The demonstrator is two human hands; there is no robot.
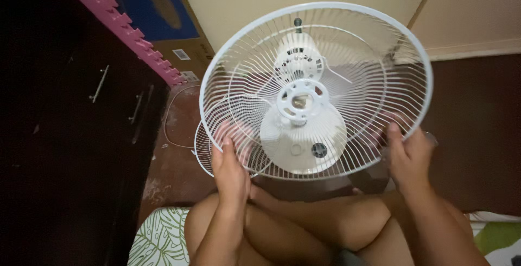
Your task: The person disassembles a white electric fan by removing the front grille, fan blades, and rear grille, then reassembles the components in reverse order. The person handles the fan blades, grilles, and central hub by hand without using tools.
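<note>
I hold a round white wire fan guard up in front of me, its open face turned toward me. My left hand grips its rim at the lower left, and my right hand grips the rim at the lower right. Through the wires I see the white fan body with its motor housing and round base standing on the floor. A second white wire guard lies partly hidden behind the lower left of the held one.
A dark cabinet with metal handles stands at the left, a pink foam mat edge along it. A cardboard box leans on the cream wall. The floor is dark brown. My folded legs rest on leaf-patterned fabric.
</note>
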